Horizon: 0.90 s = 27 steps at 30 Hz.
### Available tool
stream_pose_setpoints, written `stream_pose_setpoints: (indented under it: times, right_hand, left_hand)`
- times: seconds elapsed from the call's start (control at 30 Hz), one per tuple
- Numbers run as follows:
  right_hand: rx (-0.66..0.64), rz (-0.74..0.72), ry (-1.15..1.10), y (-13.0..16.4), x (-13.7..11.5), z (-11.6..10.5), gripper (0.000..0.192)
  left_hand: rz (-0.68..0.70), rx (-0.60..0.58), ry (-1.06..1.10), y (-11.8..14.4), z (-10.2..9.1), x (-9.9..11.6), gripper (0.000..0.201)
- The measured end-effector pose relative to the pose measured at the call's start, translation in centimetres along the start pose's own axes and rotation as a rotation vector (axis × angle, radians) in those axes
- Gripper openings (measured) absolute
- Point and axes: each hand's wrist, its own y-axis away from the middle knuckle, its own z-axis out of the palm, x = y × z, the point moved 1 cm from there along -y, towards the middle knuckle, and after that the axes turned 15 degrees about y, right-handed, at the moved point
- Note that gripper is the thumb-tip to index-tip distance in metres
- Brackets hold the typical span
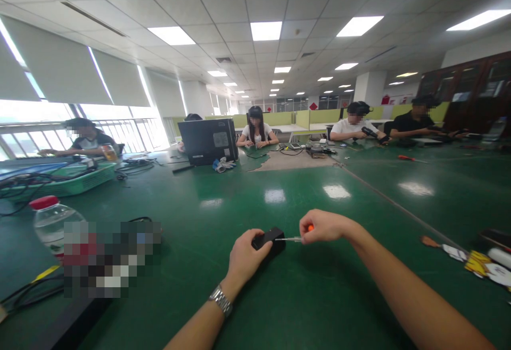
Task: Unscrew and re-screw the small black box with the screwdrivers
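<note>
My left hand [246, 257], with a metal watch on its wrist, grips a small black box [272, 237] that rests on the green table [303, 297]. My right hand [324, 226] holds a small screwdriver [295, 239] with an orange handle. Its thin metal shaft points left, and the tip meets the right end of the black box. Both hands are close together near the middle of the table, in front of me.
A clear water bottle with a red cap [51, 222] stands at my left beside black cables [27, 291]. A green basket [75, 180] and a black computer case [208, 141] sit farther back. Several people work at the far side. Printed cards [483, 265] lie at the right.
</note>
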Motion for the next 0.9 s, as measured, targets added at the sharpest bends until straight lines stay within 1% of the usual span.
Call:
stream_pose_setpoints:
  times: [0.1,0.23,0.43,0.57,0.63,0.8,0.9]
  right_hand:
    - [-0.008,-0.005,0.014,-0.7,-0.1,0.7,0.022]
    - [-0.023,0.013,0.05,-0.6,-0.8,0.6,0.025]
    - [-0.058,0.061,0.228,0.4,-3.4,0.1,0.027]
    - [-0.099,0.107,0.29,0.9,-5.2,0.3,0.031]
    - [-0.072,0.14,0.35,1.0,-5.9,0.6,0.031]
    - [0.107,0.228,0.59,1.2,-8.1,1.8,0.032]
    - [0.153,0.265,0.657,1.3,-9.6,2.4,0.031]
  left_hand:
    - [0.009,-0.003,0.002,0.0,0.1,-0.2,0.033]
    - [-0.003,-0.002,0.016,-0.1,0.2,-0.4,0.033]
    - [0.01,0.004,-0.044,0.3,0.4,-0.1,0.032]
    - [0.029,0.013,-0.087,0.5,0.4,0.0,0.032]
    - [0.031,0.012,-0.09,0.5,0.5,0.0,0.032]
    - [0.039,0.001,-0.104,0.3,0.5,0.1,0.033]
    - [0.039,0.002,-0.117,0.2,0.5,0.1,0.035]
